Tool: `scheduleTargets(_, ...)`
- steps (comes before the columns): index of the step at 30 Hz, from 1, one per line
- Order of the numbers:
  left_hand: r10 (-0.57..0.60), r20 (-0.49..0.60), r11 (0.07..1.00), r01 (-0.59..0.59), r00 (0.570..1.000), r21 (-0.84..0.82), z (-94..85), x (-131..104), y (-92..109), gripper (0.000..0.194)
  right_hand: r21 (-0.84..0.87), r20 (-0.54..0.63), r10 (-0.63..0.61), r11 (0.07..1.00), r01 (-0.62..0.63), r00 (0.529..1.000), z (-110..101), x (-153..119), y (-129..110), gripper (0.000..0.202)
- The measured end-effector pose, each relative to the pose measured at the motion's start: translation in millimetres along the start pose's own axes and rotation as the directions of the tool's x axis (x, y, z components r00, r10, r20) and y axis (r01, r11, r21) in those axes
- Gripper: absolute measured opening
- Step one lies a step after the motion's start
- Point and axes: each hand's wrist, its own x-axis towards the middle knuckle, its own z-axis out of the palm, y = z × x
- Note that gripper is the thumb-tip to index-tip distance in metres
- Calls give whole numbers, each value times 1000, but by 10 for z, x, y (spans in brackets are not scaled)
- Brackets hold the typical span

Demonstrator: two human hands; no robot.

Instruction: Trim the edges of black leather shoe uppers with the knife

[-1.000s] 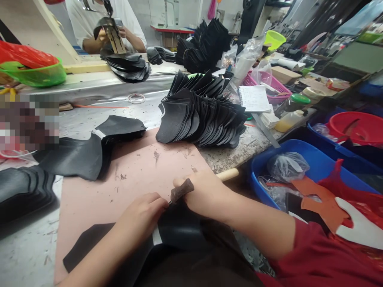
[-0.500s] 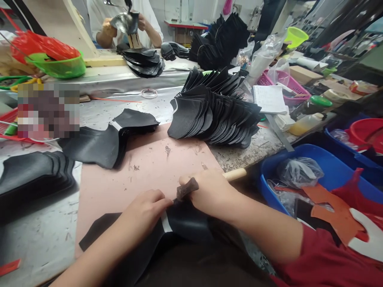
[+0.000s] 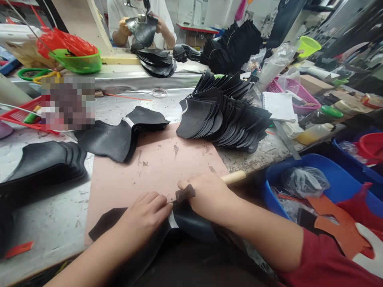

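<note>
Hands barely shifted since earlier frame; view swung left. Left hand (image 3: 146,213) pressed flat, fingers together, on black leather piece (image 3: 191,223) at near edge of pink mat (image 3: 149,167). Right hand (image 3: 206,195) gripped wooden-handled tool (image 3: 185,193), tip at leather seam. Mat centre lay bare; black stack (image 3: 224,115) crowded far-right corner, folded pieces (image 3: 119,135) far left, blue tub (image 3: 329,175) beyond table (image 3: 254,151) edge.

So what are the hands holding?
The right hand grips a wooden-handled tool by its handle. The left hand presses a black leather piece near its edge.
</note>
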Motion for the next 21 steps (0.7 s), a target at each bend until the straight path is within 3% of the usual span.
scheduleTargets(2, -28, 14, 998, 29, 1000, -62, -3, -44, -35, 28, 11, -17, -22, 1000, 23, 1000, 17, 12, -14, 19)
scheduleTargets(5, -85, -52, 982, 74, 995, -175, 36, -107, -103, 26, -7, 19, -28, 1000, 28, 999, 34, 31, -27, 19)
scheduleTargets(9, -64, -90, 992, 53, 994, -116, 69, -146, -139, 26, 2, 30, -18, 1000, 17, 999, 0, 33, -64, 18)
scheduleTargets(12, -15, -58, 996, 9, 998, -90, 26, -140, -132, 29, 42, 0, 16, 999, -16, 1000, -19, 25, -103, 17)
scheduleTargets(16, 12, 38, 991, -7, 999, -134, -44, -124, -153, 33, 5, 118, -36, 999, 36, 992, -19, 27, -120, 13)
scheduleTargets(21, -29, 56, 975, 41, 998, -219, -50, -140, -213, 30, 61, 64, -4, 998, 0, 998, -25, 63, -135, 20)
